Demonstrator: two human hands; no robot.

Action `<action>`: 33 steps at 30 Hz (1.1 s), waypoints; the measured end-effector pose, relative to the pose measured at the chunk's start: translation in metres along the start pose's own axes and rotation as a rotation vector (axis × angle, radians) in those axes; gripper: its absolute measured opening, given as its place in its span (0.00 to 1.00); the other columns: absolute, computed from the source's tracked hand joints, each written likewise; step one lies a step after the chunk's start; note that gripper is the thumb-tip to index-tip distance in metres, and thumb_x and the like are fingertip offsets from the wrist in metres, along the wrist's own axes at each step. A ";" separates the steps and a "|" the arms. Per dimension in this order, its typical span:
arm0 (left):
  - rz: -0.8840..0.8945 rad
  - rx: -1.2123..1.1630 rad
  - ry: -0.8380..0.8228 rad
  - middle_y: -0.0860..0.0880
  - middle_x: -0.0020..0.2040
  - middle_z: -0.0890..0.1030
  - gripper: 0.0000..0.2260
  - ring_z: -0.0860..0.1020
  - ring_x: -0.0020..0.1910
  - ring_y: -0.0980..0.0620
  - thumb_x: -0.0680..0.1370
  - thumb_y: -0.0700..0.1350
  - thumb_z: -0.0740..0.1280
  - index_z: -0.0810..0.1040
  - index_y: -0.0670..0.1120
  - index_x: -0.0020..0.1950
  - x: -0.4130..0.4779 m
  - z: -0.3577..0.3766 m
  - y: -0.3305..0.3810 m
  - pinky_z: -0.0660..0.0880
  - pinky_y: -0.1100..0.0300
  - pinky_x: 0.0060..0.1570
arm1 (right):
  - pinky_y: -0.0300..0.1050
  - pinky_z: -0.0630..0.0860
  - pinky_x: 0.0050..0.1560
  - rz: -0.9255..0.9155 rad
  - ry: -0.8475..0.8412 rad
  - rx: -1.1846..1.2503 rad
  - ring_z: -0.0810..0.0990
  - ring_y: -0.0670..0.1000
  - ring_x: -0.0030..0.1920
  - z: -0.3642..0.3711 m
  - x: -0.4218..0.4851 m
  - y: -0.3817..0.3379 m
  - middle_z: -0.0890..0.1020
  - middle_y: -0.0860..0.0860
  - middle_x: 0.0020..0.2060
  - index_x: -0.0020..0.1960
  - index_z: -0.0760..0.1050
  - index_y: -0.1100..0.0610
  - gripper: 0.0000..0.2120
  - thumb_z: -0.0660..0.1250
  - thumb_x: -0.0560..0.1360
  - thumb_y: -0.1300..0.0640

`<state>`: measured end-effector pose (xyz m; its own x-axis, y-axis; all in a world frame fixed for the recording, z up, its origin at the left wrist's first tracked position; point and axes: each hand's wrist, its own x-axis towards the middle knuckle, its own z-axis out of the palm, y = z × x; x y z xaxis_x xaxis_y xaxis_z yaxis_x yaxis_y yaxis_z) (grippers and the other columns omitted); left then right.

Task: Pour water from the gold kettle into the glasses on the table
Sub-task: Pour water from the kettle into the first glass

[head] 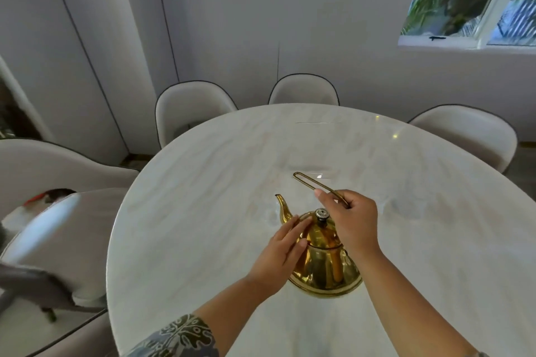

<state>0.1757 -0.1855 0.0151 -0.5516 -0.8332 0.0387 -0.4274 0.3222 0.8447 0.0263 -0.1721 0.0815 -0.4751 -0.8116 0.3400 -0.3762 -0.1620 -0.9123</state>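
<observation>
The gold kettle [322, 258] stands upright on the white marble worktop [185, 211], low and just right of centre in the frame, with its spout [282, 207] pointing toward the upper left. The left hand [280, 255] rests flat against the kettle's left shoulder, fingers extended and not closed around anything; use it only to steady the body and lid. The right hand [352, 220] is curled around the thin wire handle [314, 184], which is raised above the black lid knob [321, 214] and slants toward the upper left. Before lifting, bring the handle fully upright and centre the right grip over the knob so the kettle hangs level. Faint transparent shapes beyond the kettle, one near the spout at [269, 213] and one to the right at [403, 206], are probably glasses; blur prevents confirmation, and no fill level is readable. Lift slowly, locate each rim first, hold the spout close above it, and tilt gradually. Pale upholstered chairs [191, 113] stand around the far edge.
</observation>
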 end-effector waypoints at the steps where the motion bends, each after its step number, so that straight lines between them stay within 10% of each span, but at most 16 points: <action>1: -0.015 -0.030 -0.008 0.59 0.76 0.56 0.19 0.56 0.74 0.57 0.80 0.57 0.51 0.57 0.69 0.70 0.006 -0.001 -0.003 0.61 0.53 0.73 | 0.33 0.66 0.26 0.000 -0.011 -0.023 0.68 0.44 0.23 0.005 0.006 0.003 0.73 0.45 0.19 0.30 0.77 0.53 0.14 0.73 0.71 0.49; 6: -0.082 -0.138 -0.033 0.57 0.74 0.59 0.19 0.63 0.71 0.54 0.80 0.57 0.53 0.60 0.64 0.71 0.037 -0.005 -0.015 0.69 0.54 0.68 | 0.31 0.66 0.22 -0.005 -0.051 -0.126 0.67 0.45 0.23 0.025 0.036 0.016 0.77 0.48 0.23 0.46 0.85 0.57 0.11 0.73 0.72 0.50; 18: -0.147 -0.237 0.004 0.53 0.68 0.67 0.19 0.70 0.58 0.58 0.79 0.56 0.56 0.62 0.60 0.70 0.082 0.000 -0.033 0.69 0.71 0.53 | 0.36 0.64 0.27 0.010 -0.168 -0.288 0.68 0.45 0.22 0.052 0.091 0.035 0.71 0.44 0.21 0.44 0.85 0.56 0.11 0.73 0.72 0.48; 24: -0.184 -0.319 0.029 0.52 0.68 0.68 0.18 0.70 0.58 0.57 0.79 0.56 0.57 0.63 0.61 0.69 0.091 0.006 -0.036 0.72 0.77 0.43 | 0.41 0.74 0.34 0.050 -0.232 -0.351 0.79 0.46 0.33 0.060 0.104 0.038 0.85 0.52 0.37 0.47 0.85 0.57 0.14 0.73 0.71 0.47; 33: -0.190 -0.429 0.063 0.49 0.67 0.71 0.16 0.75 0.61 0.53 0.78 0.56 0.58 0.65 0.64 0.66 0.093 0.016 -0.043 0.76 0.65 0.54 | 0.53 0.82 0.46 0.102 -0.298 -0.409 0.83 0.53 0.41 0.066 0.110 0.031 0.86 0.53 0.42 0.48 0.84 0.58 0.14 0.73 0.71 0.47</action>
<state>0.1311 -0.2700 -0.0260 -0.4419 -0.8895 -0.1164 -0.1741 -0.0423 0.9838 0.0148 -0.3037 0.0756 -0.3011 -0.9460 0.1200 -0.6484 0.1108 -0.7532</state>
